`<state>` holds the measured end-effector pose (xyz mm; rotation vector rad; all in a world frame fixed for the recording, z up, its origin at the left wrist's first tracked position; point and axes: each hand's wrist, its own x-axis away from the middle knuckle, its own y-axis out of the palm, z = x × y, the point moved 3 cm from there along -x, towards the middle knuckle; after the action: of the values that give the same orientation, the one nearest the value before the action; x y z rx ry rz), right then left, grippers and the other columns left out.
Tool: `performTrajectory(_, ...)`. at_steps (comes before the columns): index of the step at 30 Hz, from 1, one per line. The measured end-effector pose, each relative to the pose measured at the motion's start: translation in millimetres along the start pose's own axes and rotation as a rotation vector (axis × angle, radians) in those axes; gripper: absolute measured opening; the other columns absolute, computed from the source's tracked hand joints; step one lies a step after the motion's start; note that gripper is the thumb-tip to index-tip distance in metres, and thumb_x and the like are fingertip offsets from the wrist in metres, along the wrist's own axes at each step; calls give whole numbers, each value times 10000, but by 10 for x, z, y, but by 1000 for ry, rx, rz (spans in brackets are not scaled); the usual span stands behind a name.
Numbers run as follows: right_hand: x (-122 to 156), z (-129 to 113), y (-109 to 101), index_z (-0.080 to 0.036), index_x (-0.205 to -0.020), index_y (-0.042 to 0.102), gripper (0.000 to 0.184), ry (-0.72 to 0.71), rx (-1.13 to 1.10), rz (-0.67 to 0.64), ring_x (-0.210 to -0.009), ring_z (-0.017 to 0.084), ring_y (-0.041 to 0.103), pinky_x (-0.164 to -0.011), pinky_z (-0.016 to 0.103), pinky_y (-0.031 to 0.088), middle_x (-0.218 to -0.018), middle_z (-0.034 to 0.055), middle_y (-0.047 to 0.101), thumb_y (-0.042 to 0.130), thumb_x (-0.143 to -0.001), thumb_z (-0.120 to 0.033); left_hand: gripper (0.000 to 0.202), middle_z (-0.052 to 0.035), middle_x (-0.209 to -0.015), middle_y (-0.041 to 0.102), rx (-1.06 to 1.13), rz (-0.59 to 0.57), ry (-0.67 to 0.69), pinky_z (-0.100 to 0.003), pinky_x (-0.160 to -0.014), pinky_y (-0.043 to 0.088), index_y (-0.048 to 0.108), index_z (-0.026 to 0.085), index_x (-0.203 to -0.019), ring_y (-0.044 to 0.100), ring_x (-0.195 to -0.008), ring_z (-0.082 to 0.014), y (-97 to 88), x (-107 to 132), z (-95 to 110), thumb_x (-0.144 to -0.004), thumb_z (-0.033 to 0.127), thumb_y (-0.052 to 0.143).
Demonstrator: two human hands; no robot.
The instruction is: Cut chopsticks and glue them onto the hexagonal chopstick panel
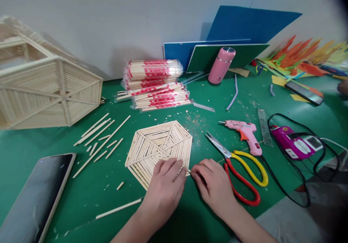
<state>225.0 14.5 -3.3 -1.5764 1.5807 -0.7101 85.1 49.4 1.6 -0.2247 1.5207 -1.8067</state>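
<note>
A hexagonal panel of thin wooden sticks [160,145], crossed by spokes, lies flat on the green table. My left hand [165,185] rests over its lower right part, fingers stretched forward and lying on the sticks; its thumb is hidden. Just right of the panel's lower right corner is my right hand [213,183]. Thumb and index finger are pinched together there, beside a small stick end showing past my left fingers. What the pinch holds, if anything, is too small to make out. Scissors [231,159] with red and yellow handles lie beside my right hand.
A pink glue gun [244,130] and a purple device [295,141] with black cable lie right. Wrapped chopsticks [160,98] and a pink bottle [221,65] are behind. Left are loose sticks [102,138], a phone [40,196] and a large stick structure [51,91].
</note>
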Motion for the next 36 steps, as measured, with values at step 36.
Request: performTrajectory(36, 23, 11, 18, -181, -775, 574, 148, 4, -21, -14, -705, 170, 470, -633, 303, 341, -734, 36, 548, 443, -841, -196, 221, -63, -1013, 600, 37, -101, -55, -443, -830, 352, 583, 197, -991, 482, -983, -240, -6, 10, 13, -832, 174, 431)
